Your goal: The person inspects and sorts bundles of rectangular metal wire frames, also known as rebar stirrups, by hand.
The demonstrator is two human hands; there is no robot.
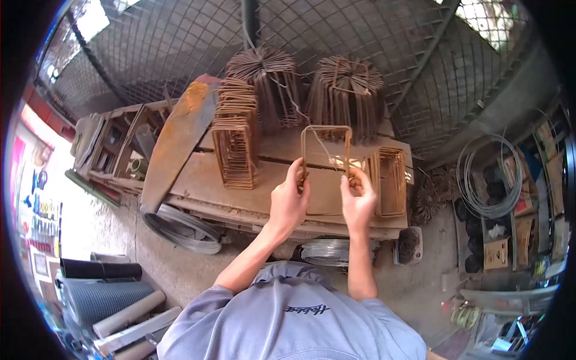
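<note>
Both hands hold up a rusty rectangular wire frame above the wooden table. My left hand is closed on its left side, and my right hand grips its right side. To the left, a row of similar rusty frames stands upright on the table. Another group of frames stands just right of my right hand. Two round bundles of bent rods, one at back left and one at back right, stand behind the held frame.
A rusty curved metal sheet leans at the table's left. Wire coils lie below the front edge. Mesh fencing rises behind. Rolls of mesh are at lower left; a wire coil hangs by the shelves at right.
</note>
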